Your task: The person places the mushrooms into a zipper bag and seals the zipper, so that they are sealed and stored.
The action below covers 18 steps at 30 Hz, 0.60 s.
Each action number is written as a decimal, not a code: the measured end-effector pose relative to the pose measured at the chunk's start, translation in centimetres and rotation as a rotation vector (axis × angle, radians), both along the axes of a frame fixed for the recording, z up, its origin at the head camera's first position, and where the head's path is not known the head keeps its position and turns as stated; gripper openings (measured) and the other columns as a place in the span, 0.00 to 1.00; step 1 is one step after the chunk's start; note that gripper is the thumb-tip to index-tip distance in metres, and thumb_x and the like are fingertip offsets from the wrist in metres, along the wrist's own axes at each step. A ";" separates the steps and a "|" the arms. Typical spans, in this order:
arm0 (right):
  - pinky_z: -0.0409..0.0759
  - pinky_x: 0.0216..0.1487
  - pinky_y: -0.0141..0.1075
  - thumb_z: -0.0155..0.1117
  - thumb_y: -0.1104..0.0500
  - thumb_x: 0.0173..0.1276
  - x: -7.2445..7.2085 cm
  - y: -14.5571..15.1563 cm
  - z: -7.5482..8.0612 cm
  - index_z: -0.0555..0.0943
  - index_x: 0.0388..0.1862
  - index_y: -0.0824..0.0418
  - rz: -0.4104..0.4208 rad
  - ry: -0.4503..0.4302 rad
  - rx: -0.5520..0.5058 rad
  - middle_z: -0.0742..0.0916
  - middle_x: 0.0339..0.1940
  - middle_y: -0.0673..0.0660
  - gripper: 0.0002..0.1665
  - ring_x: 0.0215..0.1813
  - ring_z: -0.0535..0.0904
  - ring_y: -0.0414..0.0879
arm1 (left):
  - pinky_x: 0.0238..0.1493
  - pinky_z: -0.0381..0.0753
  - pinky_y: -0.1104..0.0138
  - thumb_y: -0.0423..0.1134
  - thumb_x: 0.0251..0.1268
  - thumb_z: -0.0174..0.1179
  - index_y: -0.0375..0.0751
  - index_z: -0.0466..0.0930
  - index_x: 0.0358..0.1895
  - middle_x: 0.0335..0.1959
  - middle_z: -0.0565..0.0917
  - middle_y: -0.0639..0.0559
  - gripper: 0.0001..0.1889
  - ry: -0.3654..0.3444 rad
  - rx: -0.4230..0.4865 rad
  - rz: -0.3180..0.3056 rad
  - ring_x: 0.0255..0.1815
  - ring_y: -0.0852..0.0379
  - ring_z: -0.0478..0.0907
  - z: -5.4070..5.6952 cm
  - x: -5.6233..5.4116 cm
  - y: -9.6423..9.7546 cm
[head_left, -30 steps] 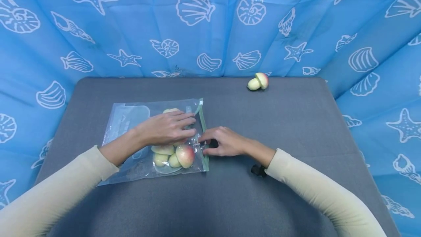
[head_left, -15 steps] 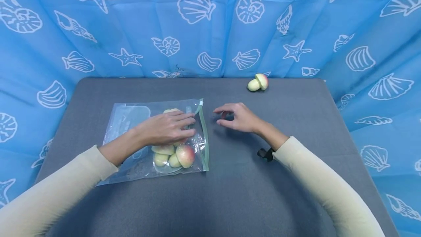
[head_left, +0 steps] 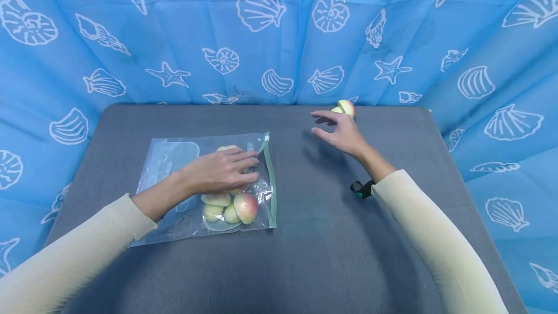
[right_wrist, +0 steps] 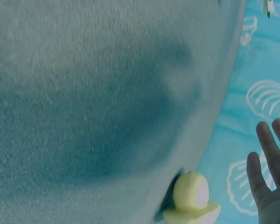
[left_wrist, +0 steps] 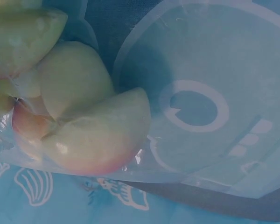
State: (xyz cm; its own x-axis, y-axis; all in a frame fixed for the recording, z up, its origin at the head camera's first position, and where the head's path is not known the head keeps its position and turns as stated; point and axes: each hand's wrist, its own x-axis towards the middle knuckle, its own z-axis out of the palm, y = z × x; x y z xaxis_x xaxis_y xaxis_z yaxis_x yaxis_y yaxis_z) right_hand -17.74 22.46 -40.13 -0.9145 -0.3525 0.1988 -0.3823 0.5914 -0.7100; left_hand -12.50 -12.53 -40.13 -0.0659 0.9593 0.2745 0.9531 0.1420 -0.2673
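A clear zip bag (head_left: pixel 192 224) with a green zip strip (head_left: pixel 271 188) lies flat on the grey table. Several pale yellow toy mushrooms (head_left: pixel 245 207) with pink-tinged caps are inside it, large in the left wrist view. Across the bag, over the mushrooms, rests my left hand (head_left: pixel 222 171), fingers loosely bent. My right hand (head_left: pixel 342 134) is in the air above the table, thumb and fingers apart, holding nothing. Just beyond it, a single toy mushroom (head_left: pixel 348 106) lies near the far table edge, partly hidden by the fingers. The right wrist view shows that mushroom (right_wrist: pixel 191 196) beside the spread fingers (right_wrist: pixel 270 154).
The grey table (head_left: pixel 314 251) ends at the back against a blue curtain (head_left: pixel 296 28) with white shell and starfish prints. More curtain hangs at both sides. A black wrist mount (head_left: pixel 362 189) sticks out below the right wrist.
My right hand has left the bag's zip end and moved up and right across the table to the lone mushroom. My left hand and the bag have stayed put.
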 end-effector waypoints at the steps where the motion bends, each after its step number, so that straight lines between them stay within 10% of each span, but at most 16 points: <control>1: 0.78 0.61 0.57 0.69 0.60 0.66 -0.2 0.2 0.1 0.79 0.62 0.63 -0.020 0.008 -0.007 0.84 0.59 0.62 0.26 0.59 0.81 0.56 | 0.57 0.83 0.53 0.44 0.64 0.65 0.44 0.74 0.43 0.54 0.83 0.38 0.12 0.000 0.001 0.000 0.60 0.41 0.79 0.1 0.0 0.0; 18: 0.75 0.63 0.57 0.76 0.62 0.58 -2.7 2.6 -0.9 0.76 0.67 0.62 -0.315 0.176 -0.050 0.79 0.66 0.63 0.36 0.66 0.75 0.60 | 0.55 0.83 0.54 0.44 0.63 0.66 0.44 0.73 0.42 0.52 0.83 0.39 0.13 -0.012 0.013 -0.024 0.59 0.42 0.79 0.9 -1.4 -0.4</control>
